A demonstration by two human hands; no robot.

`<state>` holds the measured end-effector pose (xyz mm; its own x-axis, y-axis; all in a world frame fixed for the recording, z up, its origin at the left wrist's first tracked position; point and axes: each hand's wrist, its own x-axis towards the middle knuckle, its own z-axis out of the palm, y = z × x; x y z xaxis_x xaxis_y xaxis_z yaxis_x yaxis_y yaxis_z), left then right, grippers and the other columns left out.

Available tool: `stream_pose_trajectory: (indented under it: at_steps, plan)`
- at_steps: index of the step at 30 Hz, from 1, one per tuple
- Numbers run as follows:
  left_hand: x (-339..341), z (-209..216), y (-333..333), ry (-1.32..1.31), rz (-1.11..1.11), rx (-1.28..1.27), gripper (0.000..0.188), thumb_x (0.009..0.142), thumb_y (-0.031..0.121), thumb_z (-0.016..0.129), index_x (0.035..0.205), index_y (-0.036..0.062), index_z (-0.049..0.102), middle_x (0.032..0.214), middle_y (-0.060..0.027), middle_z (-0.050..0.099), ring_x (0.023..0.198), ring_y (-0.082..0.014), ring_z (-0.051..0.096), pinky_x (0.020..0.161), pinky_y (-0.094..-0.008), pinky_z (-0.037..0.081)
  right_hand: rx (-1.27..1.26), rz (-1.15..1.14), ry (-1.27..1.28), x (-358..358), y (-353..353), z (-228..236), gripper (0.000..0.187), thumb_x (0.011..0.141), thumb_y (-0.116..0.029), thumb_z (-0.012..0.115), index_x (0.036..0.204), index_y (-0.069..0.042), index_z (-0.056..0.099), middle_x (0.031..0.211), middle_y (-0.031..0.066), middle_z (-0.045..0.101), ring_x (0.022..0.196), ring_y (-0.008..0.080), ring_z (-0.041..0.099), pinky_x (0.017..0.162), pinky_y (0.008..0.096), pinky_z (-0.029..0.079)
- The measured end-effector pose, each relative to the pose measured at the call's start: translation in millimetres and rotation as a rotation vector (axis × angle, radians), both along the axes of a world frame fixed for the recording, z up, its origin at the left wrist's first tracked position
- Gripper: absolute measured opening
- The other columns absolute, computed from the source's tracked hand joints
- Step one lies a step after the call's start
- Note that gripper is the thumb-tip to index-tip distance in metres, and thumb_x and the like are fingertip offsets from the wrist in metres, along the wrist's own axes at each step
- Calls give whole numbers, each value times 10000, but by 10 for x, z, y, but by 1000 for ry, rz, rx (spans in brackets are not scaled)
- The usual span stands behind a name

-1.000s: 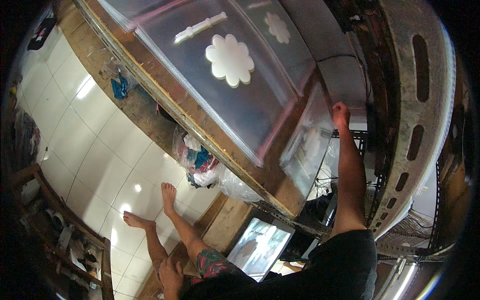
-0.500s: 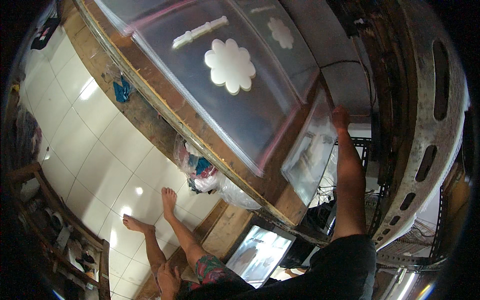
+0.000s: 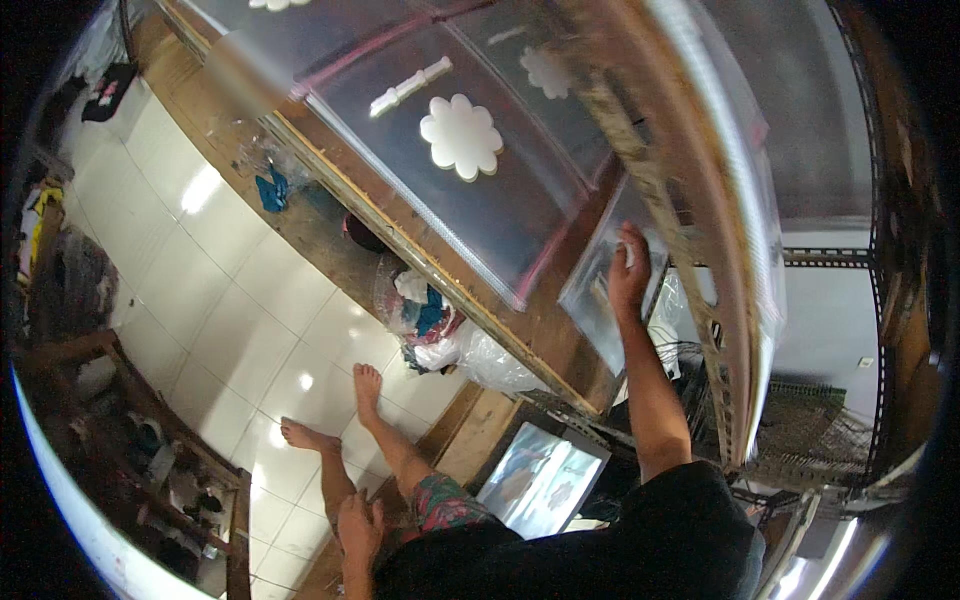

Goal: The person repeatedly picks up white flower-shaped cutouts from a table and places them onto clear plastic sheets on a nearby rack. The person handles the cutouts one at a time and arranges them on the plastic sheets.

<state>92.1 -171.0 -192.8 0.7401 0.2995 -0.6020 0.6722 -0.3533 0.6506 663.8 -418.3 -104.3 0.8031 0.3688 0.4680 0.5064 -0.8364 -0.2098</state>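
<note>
Now my right hand (image 3: 630, 272) hangs over the stack of clear plastic sheets (image 3: 592, 302) at the near end of the counter (image 3: 572, 352), fingers half curled with a narrow gap. Something pale shows by the fingertips, maybe only glare; I can't tell whether I'm pinching plastic, or even touching it. Down at my leg, my left hand (image 3: 360, 525) rests with loosely bent fingers, and whatever its palm covers is hidden.

A big slanting frame (image 3: 735, 235), badly blurred, cuts across the right and hides part of the counter behind. Up top, one white shape (image 3: 280, 3) is sliced off by the edge. A white flower-shaped piece (image 3: 460, 137) and a knobbly white bar (image 3: 411, 86) show plainly on the pink-edged clear covering (image 3: 500, 215), whether above or beneath it I can't say.

Below, clear bags of cloth scraps (image 3: 430, 325) bulge beside the counter's worn wooden edge. Glossy pale tiles (image 3: 225, 300) throw back the light, and a dim wooden rack (image 3: 130, 410) stands at left.
</note>
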Motion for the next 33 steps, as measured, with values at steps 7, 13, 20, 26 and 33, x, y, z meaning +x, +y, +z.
stream_pose_trajectory:
  at_steps: [7,13,20,26,33]
  plan:
    - [191,1045,320,-274,170,-35,390,882,115,679,1244,-12,607,929,-197,642,880,-374,625,806,-461,497,568,326,692,-2168,1417,427,189,1038,-100,497,1102,-3,646,1088,84,671,1046,191,632,972,352,478]
    - [-230,2253,865,-608,180,234,387,855,92,707,1221,-2,622,900,-161,634,816,-340,615,732,-431,504,483,344,1195,-3913,2035,92,158,1008,-77,530,1080,8,641,911,34,643,871,117,612,778,270,507]
    - [-1387,2909,1477,-611,386,658,355,867,135,703,1190,-1,644,995,-167,633,896,-346,629,780,-434,517,516,259,1508,-4702,1593,-1463,184,981,-56,556,1149,17,583,981,128,649,816,225,685,635,307,577]
    - [-2289,2820,1502,-503,594,820,347,883,159,693,1182,-7,637,1076,-168,621,953,-343,620,822,-431,513,-123,63,1608,-4239,1645,-1285,230,966,-144,552,1170,-47,595,926,98,655,703,238,705,545,334,523]
    - [-2697,2621,1545,-372,769,886,378,858,147,717,1191,-11,630,1192,-213,609,1097,-388,586,935,-447,493,18,153,1550,-3946,2483,-1040,279,936,-98,563,1213,-69,562,972,115,656,795,278,713,612,402,563]
